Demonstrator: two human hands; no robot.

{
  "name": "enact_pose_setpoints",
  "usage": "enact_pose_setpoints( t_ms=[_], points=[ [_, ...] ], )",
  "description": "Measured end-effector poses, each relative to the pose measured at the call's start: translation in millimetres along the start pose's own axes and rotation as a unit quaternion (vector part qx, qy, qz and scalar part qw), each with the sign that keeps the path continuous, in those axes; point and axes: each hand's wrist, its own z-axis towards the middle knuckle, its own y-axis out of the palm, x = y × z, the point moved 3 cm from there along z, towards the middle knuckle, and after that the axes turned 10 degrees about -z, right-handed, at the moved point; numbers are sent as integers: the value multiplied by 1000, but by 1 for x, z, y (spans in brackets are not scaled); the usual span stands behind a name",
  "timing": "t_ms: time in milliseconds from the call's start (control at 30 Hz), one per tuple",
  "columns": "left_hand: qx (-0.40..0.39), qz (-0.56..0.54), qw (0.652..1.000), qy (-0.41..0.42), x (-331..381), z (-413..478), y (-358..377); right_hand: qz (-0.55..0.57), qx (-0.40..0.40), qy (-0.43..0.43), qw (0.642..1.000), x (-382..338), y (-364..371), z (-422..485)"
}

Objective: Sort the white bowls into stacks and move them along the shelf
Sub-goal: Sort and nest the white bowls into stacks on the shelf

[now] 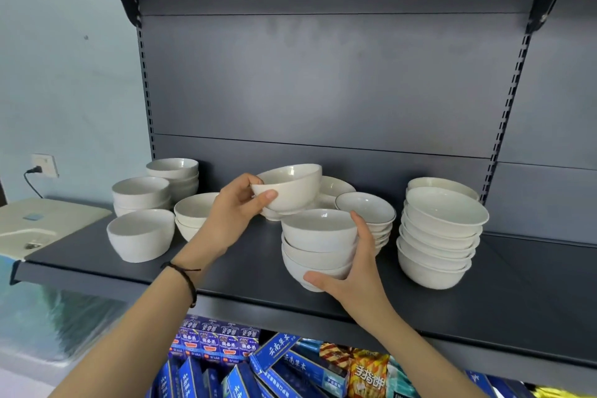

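On the shelf (252,255), near its middle, your left grip (235,207) pinches one white bowl (290,191) by its left rim, thumb on the outer wall and fingers curled over the edge. The bowl is lifted clear of everything below it and tips slightly, mouth up.

Your right grip (355,268) is spread along the right side of the front stack (318,236), thumb low by the base and fingers reaching up to the top rim. It cradles the stack and does not lift it; the bottom bowl looks to sit on the shelf near the front edge.

What matters for the next move: the front stack lies down and to the right of the held bowl, and nearer you. Its top bowl is open and bare, so the drop is probably short, across and forward. The left grip carries the bowl; the right one is already at the stack, so it can steady it.

Just behind the front stack sits a rimmed stack (366,207) with a dark edge line, touching or nearly so; keep the bowl off it as you cross. A tall stack (442,236) stands apart to the right, and smaller stacks and a lone bowl (140,234) lie to the left.
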Motion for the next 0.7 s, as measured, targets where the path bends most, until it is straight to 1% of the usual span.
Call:
enact_pose_setpoints(
  t_ms=[133, 233, 333, 400, 533, 700],
  points=[
    [-58, 21, 998, 24, 2, -7, 2, 8, -42, -9, 999, 0, 15, 11],
    [-69, 42, 996, 24, 1, -10, 3, 7, -77, -16, 997, -2, 22, 23],
    [-50, 31, 998, 9, -3, -10, 0, 15, -105, -22, 994, -4, 29, 32],
    [-27, 20, 999, 8, -4, -9, -2, 14, -110, -24, 994, -3, 34, 37],
    [5, 28, 1000, 8, -4, -4, -6, 9, -98, -35, 995, -2, 42, 43],
    [16, 34, 999, -1, -5, -5, -7, -3, -92, -43, 995, 0, 39, 45]
  ],
)
